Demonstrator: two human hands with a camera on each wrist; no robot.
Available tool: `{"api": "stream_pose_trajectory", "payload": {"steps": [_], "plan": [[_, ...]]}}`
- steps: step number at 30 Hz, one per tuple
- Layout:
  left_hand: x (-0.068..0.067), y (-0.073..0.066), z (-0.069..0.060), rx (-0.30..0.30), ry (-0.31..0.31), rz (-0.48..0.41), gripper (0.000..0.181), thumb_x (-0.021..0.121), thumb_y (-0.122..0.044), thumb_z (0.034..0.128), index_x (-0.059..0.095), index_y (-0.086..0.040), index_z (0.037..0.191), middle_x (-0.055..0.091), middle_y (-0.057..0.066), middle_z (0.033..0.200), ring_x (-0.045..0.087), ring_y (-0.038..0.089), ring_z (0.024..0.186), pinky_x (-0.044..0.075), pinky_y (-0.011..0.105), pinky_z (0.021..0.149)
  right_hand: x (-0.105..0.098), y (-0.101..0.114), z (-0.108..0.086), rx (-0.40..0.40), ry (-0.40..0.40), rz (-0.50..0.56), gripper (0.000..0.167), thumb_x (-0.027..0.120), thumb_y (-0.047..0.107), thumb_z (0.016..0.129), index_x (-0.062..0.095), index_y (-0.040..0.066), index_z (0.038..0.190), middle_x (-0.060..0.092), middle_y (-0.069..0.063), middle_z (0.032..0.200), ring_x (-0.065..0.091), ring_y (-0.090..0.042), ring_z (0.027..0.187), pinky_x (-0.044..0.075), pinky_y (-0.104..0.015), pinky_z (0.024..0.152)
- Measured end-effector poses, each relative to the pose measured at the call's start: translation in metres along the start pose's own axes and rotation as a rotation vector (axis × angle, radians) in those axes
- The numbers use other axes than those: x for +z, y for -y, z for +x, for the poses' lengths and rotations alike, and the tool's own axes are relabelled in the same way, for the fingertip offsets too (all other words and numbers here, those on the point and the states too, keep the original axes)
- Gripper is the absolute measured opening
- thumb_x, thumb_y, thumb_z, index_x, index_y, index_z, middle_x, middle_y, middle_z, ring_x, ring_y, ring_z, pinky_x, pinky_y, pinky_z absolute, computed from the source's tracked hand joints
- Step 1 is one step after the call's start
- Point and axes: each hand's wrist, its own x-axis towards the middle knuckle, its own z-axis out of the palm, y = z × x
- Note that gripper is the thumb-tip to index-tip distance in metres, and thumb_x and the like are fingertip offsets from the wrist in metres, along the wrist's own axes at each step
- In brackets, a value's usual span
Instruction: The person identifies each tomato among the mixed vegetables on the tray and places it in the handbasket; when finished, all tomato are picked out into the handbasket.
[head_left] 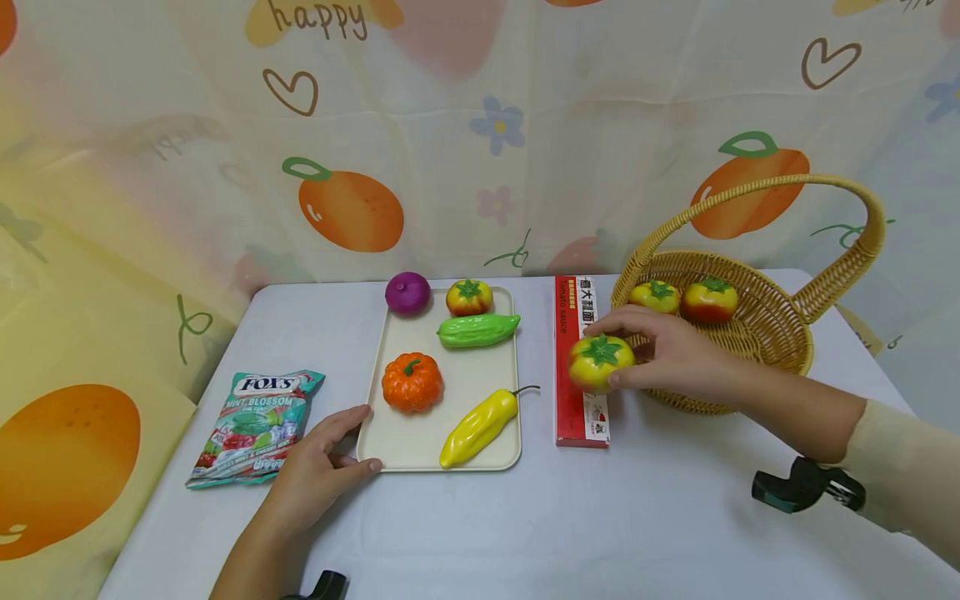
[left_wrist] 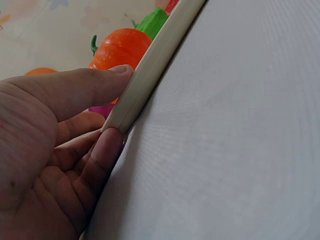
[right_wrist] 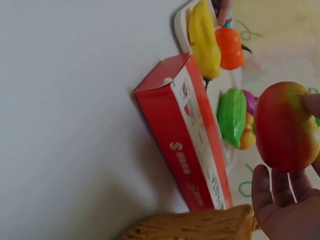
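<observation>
My right hand [head_left: 667, 354] grips a yellow-and-red toy tomato [head_left: 602, 364] with a green leafy top, held above the red tomato sauce box [head_left: 570, 417]. In the right wrist view the tomato [right_wrist: 285, 127] shows its red side, pinched between thumb and fingers. At the near left corner of the beige tray [head_left: 405, 446], my left hand [head_left: 318, 467] pinches the rim, thumb on one side and a finger on the other. On the tray lie a pumpkin [head_left: 412, 383], a yellow pepper [head_left: 478, 428], a green cucumber-like vegetable [head_left: 478, 331], another tomato [head_left: 468, 298] and a purple onion [head_left: 407, 294].
A wicker basket [head_left: 780, 333] with a tall arched handle stands at the right, holding two tomatoes [head_left: 708, 301]. A FOX'S candy bag [head_left: 257, 429] lies left of the tray. Behind the white table [head_left: 487, 533] hangs a printed cloth [head_left: 450, 125].
</observation>
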Motion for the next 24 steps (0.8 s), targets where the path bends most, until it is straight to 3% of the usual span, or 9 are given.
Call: {"api": "stream_pose_trajectory", "payload": {"steps": [9, 19, 24], "plan": [[0.001, -0.003, 0.001, -0.031, 0.004, 0.015, 0.082, 0.092, -0.025, 0.0866, 0.054, -0.015, 0.158, 0.05, 0.009, 0.161, 0.06, 0.023, 0.105, 0.057, 0.02, 0.081, -0.016, -0.01, -0.008, 0.045, -0.017, -0.067, 0.058, 0.089, 0.032, 0.088, 0.064, 0.032, 0.141, 0.058, 0.0, 0.141, 0.05, -0.028, 0.128, 0.057, -0.039, 0.094], [0.0, 0.0, 0.001, 0.007, -0.004, 0.012, 0.082, 0.093, -0.023, 0.0863, 0.054, -0.013, 0.158, 0.051, 0.009, 0.16, 0.061, 0.023, 0.109, 0.058, 0.02, 0.083, -0.029, -0.02, -0.014, 0.042, -0.047, -0.107, 0.058, 0.087, 0.027, 0.09, 0.063, 0.026, 0.143, 0.056, -0.005, 0.144, 0.055, -0.031, 0.125, 0.056, -0.032, 0.094], [0.001, -0.002, 0.001, -0.011, -0.001, 0.022, 0.082, 0.092, -0.025, 0.0866, 0.054, -0.014, 0.158, 0.051, 0.008, 0.161, 0.06, 0.023, 0.109, 0.057, 0.019, 0.082, -0.036, -0.025, -0.015, 0.036, -0.032, -0.119, 0.057, 0.086, 0.027, 0.091, 0.062, 0.027, 0.143, 0.054, -0.006, 0.144, 0.055, -0.031, 0.124, 0.057, -0.032, 0.091]]}}
